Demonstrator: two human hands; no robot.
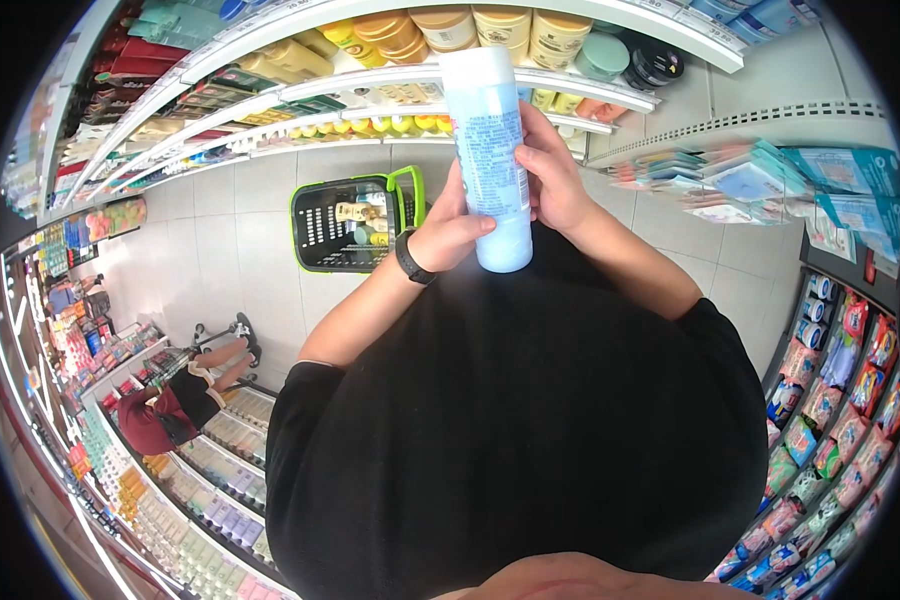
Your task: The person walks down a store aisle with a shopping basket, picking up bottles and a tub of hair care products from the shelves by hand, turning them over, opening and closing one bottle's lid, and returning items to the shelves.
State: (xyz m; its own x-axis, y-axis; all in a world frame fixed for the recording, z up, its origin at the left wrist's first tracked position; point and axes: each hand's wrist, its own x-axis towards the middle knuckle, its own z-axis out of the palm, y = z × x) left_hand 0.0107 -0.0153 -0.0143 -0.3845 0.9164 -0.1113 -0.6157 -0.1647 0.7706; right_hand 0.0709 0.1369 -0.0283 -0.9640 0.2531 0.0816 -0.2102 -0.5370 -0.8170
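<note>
Upright in front of me is a light blue bottle (495,165) with a white cap at its top and a panel of small dark print facing me. My left hand (448,232) grips its lower left side, the thumb lying across the front; a dark band circles that wrist. On the other side, my right hand (553,178) holds the bottle at mid-height, thumb against the label edge. The fingers behind the bottle are mostly hidden.
A black shopping basket (315,225) with a green rim and handle stands on the tiled floor, holding several containers. Shelves of tubs and bottles (450,30) run ahead. Hanging packets (740,180) are at right, more packs (820,430) below. A person (175,410) stands at left beside shelves.
</note>
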